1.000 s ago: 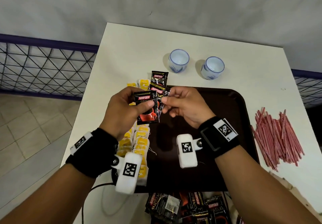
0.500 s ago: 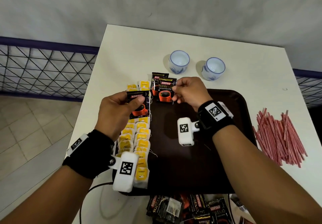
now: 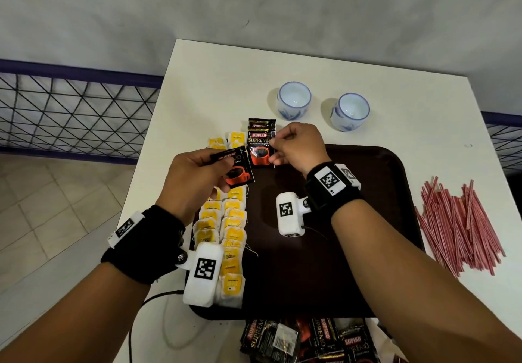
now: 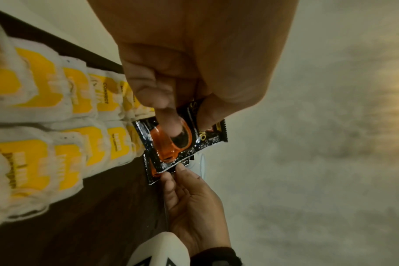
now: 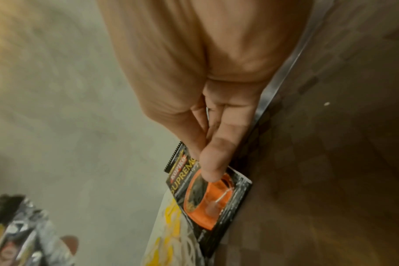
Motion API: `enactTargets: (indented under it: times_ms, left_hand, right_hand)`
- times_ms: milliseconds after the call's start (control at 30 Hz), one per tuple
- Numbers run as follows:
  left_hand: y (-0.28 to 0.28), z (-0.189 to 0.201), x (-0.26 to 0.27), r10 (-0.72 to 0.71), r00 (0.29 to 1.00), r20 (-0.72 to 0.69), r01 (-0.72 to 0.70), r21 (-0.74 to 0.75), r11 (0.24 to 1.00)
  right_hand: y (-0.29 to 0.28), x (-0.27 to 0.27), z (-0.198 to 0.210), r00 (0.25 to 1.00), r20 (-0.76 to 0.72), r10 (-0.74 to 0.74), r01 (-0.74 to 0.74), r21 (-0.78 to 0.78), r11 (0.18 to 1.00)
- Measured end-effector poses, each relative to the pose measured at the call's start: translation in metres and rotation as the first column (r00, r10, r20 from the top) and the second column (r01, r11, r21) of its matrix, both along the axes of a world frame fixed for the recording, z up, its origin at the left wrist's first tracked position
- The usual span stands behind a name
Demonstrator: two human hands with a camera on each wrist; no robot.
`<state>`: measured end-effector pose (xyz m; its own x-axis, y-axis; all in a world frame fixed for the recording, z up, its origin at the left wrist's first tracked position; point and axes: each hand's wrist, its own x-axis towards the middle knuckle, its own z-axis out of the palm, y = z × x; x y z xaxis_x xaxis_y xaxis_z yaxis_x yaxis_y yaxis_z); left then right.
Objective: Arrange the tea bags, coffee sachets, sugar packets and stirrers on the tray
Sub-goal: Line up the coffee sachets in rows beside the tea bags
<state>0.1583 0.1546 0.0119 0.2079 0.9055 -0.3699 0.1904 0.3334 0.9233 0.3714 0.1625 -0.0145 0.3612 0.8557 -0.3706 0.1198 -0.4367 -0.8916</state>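
A coffee sachet [image 3: 238, 170] is pinched between thumb and curled fingers of the left hand [image 3: 195, 179], above the tea bags [image 3: 232, 221] at centre frame. A second sachet [image 3: 260, 148] is being set at the tray's [image 3: 395, 193] upper left edge, on another sachet, its right edge nipped by the fingertips of the right hand [image 3: 296, 145]. The sachets are judged light, thin and slippery foil; an edge or corner pinch should serve. Counted: 2 columns of tea bags, 3 sachets at the tray, more in a pile [image 3: 310, 340] at the bottom, 2 cups [image 3: 293, 100], and many stirrers [image 3: 457, 227] at right. No sugar packets are seen.
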Motion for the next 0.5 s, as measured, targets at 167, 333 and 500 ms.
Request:
enactTargets:
  times_ms: [167, 333, 500]
  left_hand:
    - [0.005, 0.012, 0.007, -0.068, 0.997, 0.042, 0.070, -0.046, 0.996]
    - [0.018, 0.019, 0.021, -0.164, 0.986, -0.028, 0.164, -0.012, 0.986]
    - [0.026, 0.017, 0.036, -0.229, 0.969, -0.087, 0.232, 0.021, 0.972]
  right_hand:
    - [-0.009, 0.000, 0.002, 0.999, 0.022, -0.028, 0.028, 0.005, 1.000]
    - [-0.033, 0.000, 0.019, 0.996, -0.091, 0.022, -0.016, 0.076, 0.997]
    - [-0.043, -0.001, 0.022, 0.987, -0.122, 0.109, -0.094, 0.119, 0.988]
